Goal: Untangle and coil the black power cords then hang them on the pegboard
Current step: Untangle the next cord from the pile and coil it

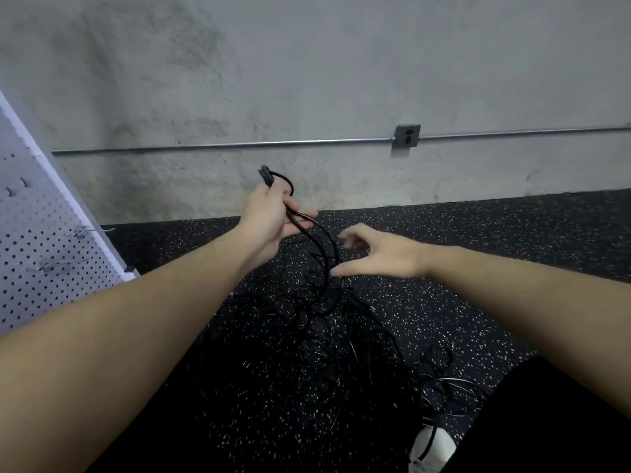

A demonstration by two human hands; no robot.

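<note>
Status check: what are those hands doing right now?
Left hand shut on cord, plug end up. Right hand open beside it. Tangle on floor. Pegboard hooks bare.

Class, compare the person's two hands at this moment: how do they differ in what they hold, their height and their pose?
1. The left hand is closed on a black power cord near its plug; the right hand holds nothing.
2. The left hand is raised higher; the right hand sits lower, over the tangle.
3. The left fingers curl; the right fingers spread open.
Both are bare.
</note>
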